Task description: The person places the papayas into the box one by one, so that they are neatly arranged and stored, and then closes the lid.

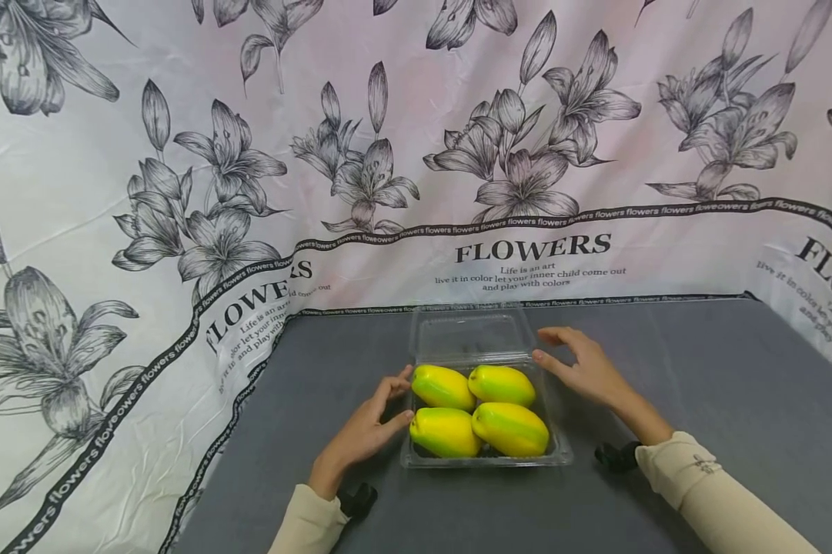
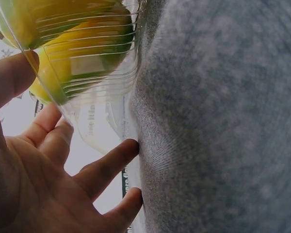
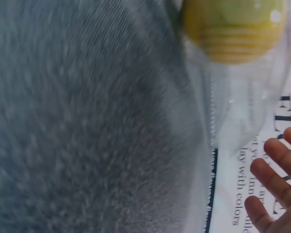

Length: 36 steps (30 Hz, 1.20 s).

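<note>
A clear plastic clamshell box (image 1: pixel 488 463) lies on the grey table with its lid (image 1: pixel 472 336) folded back toward the wall. Several yellow-green fruits that look like mangoes (image 1: pixel 510 428) fill its base in two rows. My left hand (image 1: pixel 362 432) is at the box's left side, fingers spread. In the left wrist view, the thumb (image 2: pixel 19 75) is right at the rim and two lower fingertips reach the table cloth. Beside the back right corner, near the lid's hinge, my right hand (image 1: pixel 587 371) has its fingers extended, holding nothing. The right wrist view shows its fingers apart from the box wall.
Grey cloth (image 1: pixel 665 369) covers the table on both sides of the box. A white flower-printed curtain (image 1: pixel 526 269) stands along the back and left edges. Dark wrist cameras (image 1: pixel 616 456) sit under both wrists, close to the table.
</note>
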Tool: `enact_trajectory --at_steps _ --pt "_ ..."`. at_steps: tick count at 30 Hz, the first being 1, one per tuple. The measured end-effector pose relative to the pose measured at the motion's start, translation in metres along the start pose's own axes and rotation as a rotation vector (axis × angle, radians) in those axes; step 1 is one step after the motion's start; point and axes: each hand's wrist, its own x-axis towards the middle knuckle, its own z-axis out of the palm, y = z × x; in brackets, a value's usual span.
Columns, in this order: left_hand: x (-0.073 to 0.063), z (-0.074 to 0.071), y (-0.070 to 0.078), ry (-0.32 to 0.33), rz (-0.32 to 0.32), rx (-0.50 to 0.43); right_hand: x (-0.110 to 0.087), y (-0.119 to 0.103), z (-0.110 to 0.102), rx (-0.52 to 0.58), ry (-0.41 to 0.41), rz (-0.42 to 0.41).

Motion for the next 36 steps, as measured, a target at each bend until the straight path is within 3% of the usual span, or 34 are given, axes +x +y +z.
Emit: enact_trajectory --at_steps 14,22,36 --pt "0.0 0.002 -0.002 -0.006 -0.009 -0.014 0.032 0.033 0.013 -0.073 -0.055 0.068" --pt "0.001 0.003 -0.004 -0.003 -0.005 -0.021 0.052 0.038 0.012 -0.124 -0.152 0.128" --pt "0.001 0.001 -0.004 -0.007 -0.019 -0.025 0.066 0.038 0.014 -0.089 -0.257 0.143"
